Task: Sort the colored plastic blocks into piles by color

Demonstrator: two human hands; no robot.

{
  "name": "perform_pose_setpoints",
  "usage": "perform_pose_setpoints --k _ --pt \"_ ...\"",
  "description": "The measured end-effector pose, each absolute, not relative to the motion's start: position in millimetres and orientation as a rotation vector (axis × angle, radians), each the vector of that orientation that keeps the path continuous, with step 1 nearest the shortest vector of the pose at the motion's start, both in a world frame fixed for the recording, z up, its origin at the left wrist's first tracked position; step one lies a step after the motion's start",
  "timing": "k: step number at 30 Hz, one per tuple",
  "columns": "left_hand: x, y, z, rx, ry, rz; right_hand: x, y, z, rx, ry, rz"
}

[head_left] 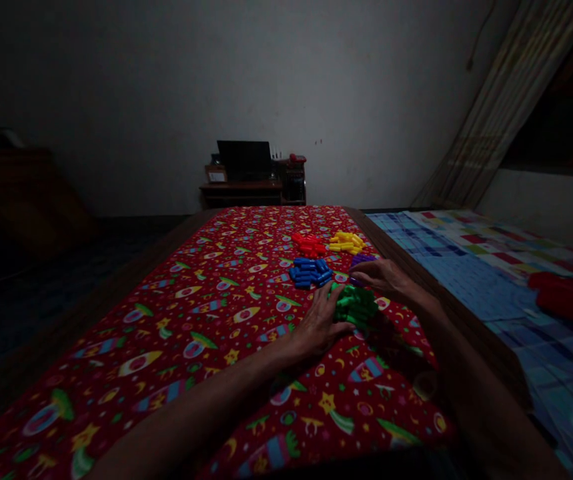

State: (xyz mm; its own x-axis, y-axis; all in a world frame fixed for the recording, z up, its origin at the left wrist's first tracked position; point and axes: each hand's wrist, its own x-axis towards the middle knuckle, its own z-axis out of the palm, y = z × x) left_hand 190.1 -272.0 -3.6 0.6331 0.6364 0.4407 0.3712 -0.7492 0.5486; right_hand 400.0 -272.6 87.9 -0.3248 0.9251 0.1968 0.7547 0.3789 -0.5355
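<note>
Small cylindrical plastic pieces lie sorted by colour on a red cloth (246, 313) printed with rockets and stars. My left hand (320, 317) rests against the left side of the green pile (355, 308), fingers and thumb spread around its edge. Above the far right side of that pile is my right hand (382, 275), its fingers stretched out to the left, close to the purple pieces (362, 259). The right hand partly covers the purple group. Just beyond my left hand are the blue pieces (309, 272). Red pieces (308, 245) and yellow pieces (347, 243) lie farther back.
The cloth covers a long table with brown edges. Against the far wall, a dark monitor (245, 160) stands on a wooden desk (240, 194). Blue checked bedding (446, 277) with a red cloth item (569, 299) lies to the right, below a curtain (496, 107). The room is dim.
</note>
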Motion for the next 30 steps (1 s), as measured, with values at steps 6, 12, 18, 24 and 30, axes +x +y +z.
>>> perform_pose_setpoints --k 6,12,18,24,30 --pt "190 -267 -1 2.433 0.826 0.848 426 -311 72 -1.664 -2.259 0.48" --pt "196 -263 1 2.438 0.691 0.872 414 -326 59 -1.477 -2.261 0.486" --pt "196 -259 -4 2.47 0.706 0.923 416 -324 59 -1.471 -2.24 0.503" --pt "192 -259 -3 2.53 0.697 0.951 437 -313 66 -1.624 -2.149 0.398" --pt "172 -257 19 2.543 0.695 1.05 452 -278 79 -1.671 -1.734 0.194"
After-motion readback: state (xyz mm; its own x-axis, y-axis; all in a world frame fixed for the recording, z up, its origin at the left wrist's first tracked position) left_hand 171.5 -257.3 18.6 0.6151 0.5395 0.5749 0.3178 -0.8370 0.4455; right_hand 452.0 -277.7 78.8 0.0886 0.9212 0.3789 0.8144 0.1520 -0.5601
